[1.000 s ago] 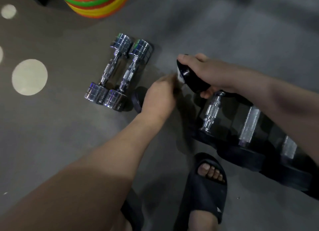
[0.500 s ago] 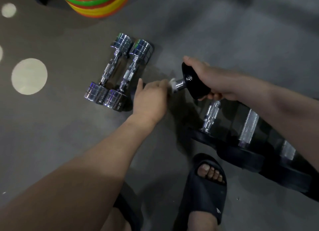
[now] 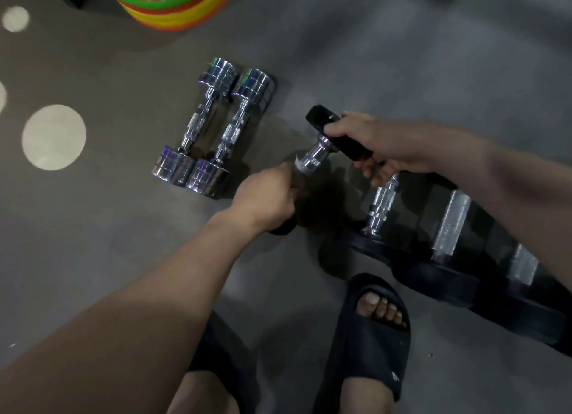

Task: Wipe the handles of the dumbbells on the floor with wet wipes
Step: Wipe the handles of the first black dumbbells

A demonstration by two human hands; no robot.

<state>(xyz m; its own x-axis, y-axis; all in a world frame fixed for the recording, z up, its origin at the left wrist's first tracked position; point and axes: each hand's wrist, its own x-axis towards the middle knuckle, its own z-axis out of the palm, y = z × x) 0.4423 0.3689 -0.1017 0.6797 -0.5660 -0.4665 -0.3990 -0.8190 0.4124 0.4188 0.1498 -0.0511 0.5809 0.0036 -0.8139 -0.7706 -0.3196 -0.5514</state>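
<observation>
My right hand (image 3: 383, 141) grips the far black head of a black-ended dumbbell (image 3: 315, 156) and holds it tilted off the floor. My left hand (image 3: 266, 193) is curled round the lower part of its chrome handle, with a white wet wipe (image 3: 297, 165) showing at the edge of my fingers. The dumbbell's near black head peeks out under my left wrist. Two chrome dumbbells (image 3: 213, 128) lie side by side on the floor to the left. A row of black dumbbells (image 3: 448, 227) with knurled chrome handles lies to the right, partly under my right forearm.
A stack of coloured cones (image 3: 173, 4) stands at the top of the view. My feet in dark slides (image 3: 368, 336) are on the grey floor at the bottom. Pale round spots (image 3: 54, 136) mark the floor at left.
My right hand has tipped the black dumbbell so more of its chrome handle shows. My left hand has slid with the wipe down the handle toward me.
</observation>
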